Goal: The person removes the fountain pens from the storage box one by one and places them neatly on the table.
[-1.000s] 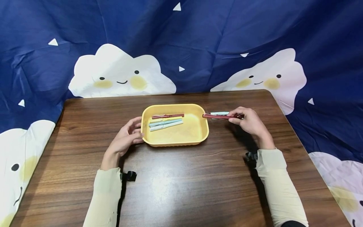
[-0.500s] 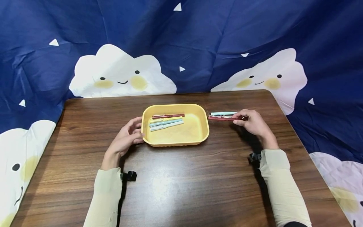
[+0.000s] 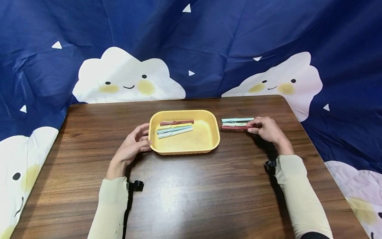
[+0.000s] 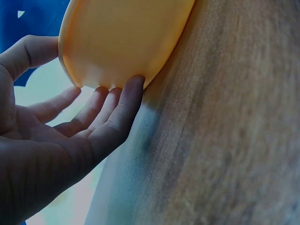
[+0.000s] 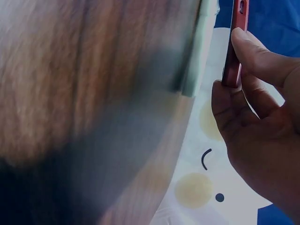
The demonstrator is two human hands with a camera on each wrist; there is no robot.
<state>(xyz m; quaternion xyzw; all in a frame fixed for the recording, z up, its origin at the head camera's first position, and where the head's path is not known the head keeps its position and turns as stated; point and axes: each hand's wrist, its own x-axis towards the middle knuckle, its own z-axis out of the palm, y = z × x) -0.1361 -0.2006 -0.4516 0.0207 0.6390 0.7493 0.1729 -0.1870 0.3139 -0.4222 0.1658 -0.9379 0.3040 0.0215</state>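
Note:
A yellow plastic tray [image 3: 206, 141] sits on the table. My left hand [image 3: 131, 146] holds its left end, and in the left wrist view the thumb and fingertips are on the tray's rim and outer wall. Inside lie a dark red pen [image 3: 179, 122], a yellow pen [image 3: 171, 126], a blue-green pen [image 3: 179, 128] and a pale blue pen [image 3: 176, 132]. To the tray's right, my right hand [image 3: 268, 131] pinches another dark red pen [image 5: 233, 61] by its end, between thumb and fingers. Beside it lie a mint pen [image 3: 237, 119] and a pale green pen [image 3: 237, 124].
Under everything is a brown wood-grain table [image 3: 191, 192] with a light glare at its middle front. A dark blue cloth [image 3: 203, 39] with white smiling clouds hangs behind and beside the table.
My right hand has moved right and slightly toward me, bringing the red pen from the tray's right rim down alongside the two greenish pens. The left hand and the tray have stayed put.

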